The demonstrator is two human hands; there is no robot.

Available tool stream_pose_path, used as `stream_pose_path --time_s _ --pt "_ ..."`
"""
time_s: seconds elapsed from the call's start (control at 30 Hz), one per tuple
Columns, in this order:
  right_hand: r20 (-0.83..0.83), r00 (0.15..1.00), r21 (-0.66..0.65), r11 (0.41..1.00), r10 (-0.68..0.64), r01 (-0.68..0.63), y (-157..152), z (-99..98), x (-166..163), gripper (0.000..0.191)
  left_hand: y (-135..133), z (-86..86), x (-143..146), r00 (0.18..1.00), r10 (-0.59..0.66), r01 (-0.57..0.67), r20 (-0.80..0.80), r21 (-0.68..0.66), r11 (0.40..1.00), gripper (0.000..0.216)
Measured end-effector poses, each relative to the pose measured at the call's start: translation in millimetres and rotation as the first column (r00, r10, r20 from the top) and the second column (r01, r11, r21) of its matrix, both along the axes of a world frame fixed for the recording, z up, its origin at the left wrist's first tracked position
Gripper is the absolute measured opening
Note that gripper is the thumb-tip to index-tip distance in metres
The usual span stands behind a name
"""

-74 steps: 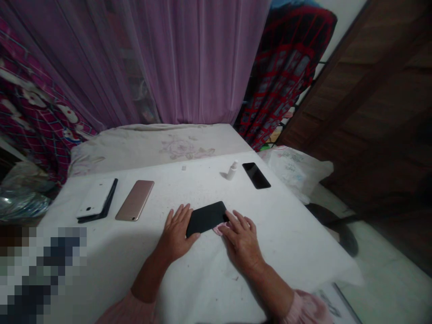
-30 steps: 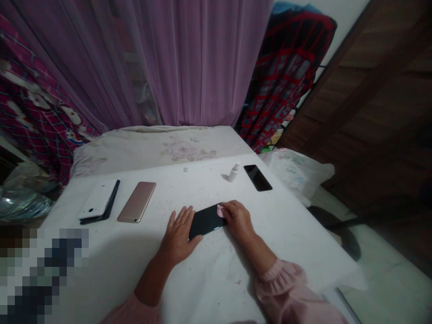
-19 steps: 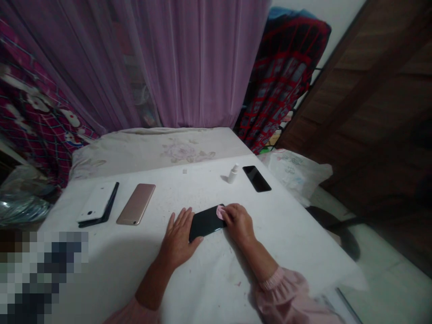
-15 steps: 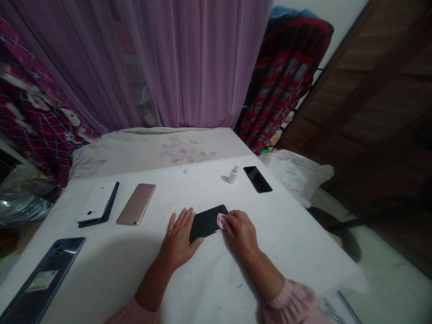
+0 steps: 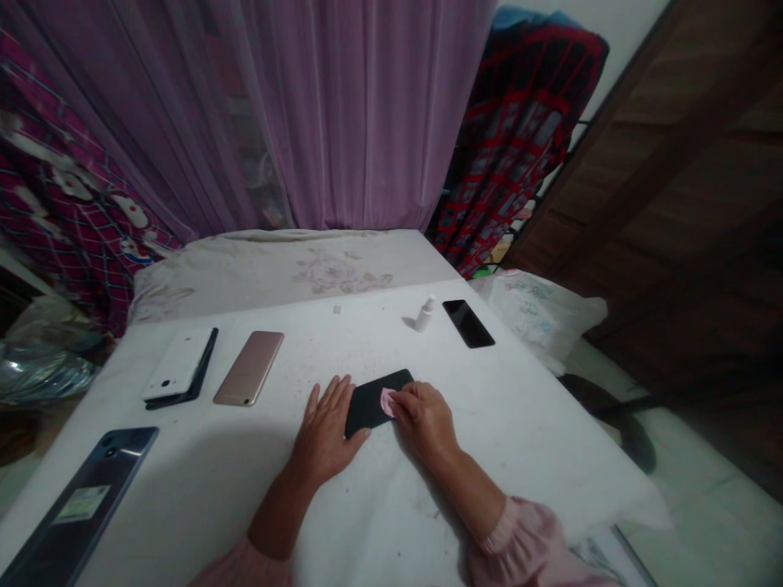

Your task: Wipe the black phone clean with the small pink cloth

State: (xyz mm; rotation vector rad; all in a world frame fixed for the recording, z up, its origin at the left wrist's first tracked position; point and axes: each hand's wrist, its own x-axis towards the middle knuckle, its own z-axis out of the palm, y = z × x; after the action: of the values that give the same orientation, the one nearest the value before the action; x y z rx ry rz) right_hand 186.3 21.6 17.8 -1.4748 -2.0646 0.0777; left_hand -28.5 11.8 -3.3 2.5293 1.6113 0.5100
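Found: left hand [image 5: 327, 428] open, flat on table [image 5: 507, 424], thumb against black phone [image 5: 367, 406] mid-table. Right hand [image 5: 425, 424] curled, gripping pink cloth [image 5: 387, 402] on phone. Sticker [image 5: 82, 503] on near-left tablet [image 5: 73, 489] unreadable.

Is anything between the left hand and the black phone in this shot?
Nothing visible: the left hand touches the black phone directly, its thumb at the near edge. The pink cloth sits toward the phone's other end, under the right hand, so it is not in the way.
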Motion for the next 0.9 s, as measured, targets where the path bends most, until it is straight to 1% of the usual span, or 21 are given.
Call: stream_pose_path --time_s 0.07,0.13,0.3,0.37,0.43,0.57,0.63,0.7,0.77,0.9 --pt "-0.009 1.0 0.001 1.0 0.015 -0.015 -9 -0.5 3 0.017 0 0.7 0 1.0 -0.005 0.005 0.0 -0.015 1.0 0.065" --pt "0.001 1.0 -0.002 1.0 0.017 -0.017 -5 1.2 1 0.016 1 1.3 0 1.0 -0.01 0.01 -0.002 -0.027 1.0 0.065" --pt "0.06 0.998 -0.032 0.999 -0.032 0.034 31 8.5 -20 0.014 1 3.0 0 1.0 -0.009 0.009 -0.008 -0.035 0.999 0.063" --pt "0.065 0.996 -0.039 0.998 -0.053 0.056 38 9.7 -26 0.013 1 3.3 0 1.0 -0.003 0.003 -0.011 -0.035 0.999 0.063" --pt "0.052 0.997 -0.031 0.998 -0.049 0.05 34 9.0 -25 0.013 1 3.0 0 1.0 0.003 -0.003 -0.019 -0.034 0.999 0.064" --pt "0.011 1.0 0.0 1.0 0.018 -0.018 4 5.1 -13 0.015 1 1.1 0 1.0 -0.004 0.004 -0.015 -0.024 1.0 0.063" --pt "0.0 1.0 0.006 1.0 0.03 -0.03 -8 3.8 -8 0.016 1 0.3 0 1.0 -0.017 0.016 -0.004 -0.02 1.0 0.064" --pt "0.002 1.0 0.001 1.0 0.028 -0.028 -10 3.6 -8 0.016 1 0.1 -1 1.0 -0.024 0.024 0.0 -0.024 0.999 0.064" --pt "0.01 1.0 -0.01 1.0 0.023 -0.023 -1 4.3 -13 0.014 1 0.5 -1 1.0 -0.021 0.021 -0.002 -0.032 0.999 0.064" --pt "0.035 0.999 -0.031 1.0 -0.005 0.006 27 5.9 -28 0.013 1 1.7 0 1.0 -0.014 0.014 -0.001 -0.038 0.999 0.064"
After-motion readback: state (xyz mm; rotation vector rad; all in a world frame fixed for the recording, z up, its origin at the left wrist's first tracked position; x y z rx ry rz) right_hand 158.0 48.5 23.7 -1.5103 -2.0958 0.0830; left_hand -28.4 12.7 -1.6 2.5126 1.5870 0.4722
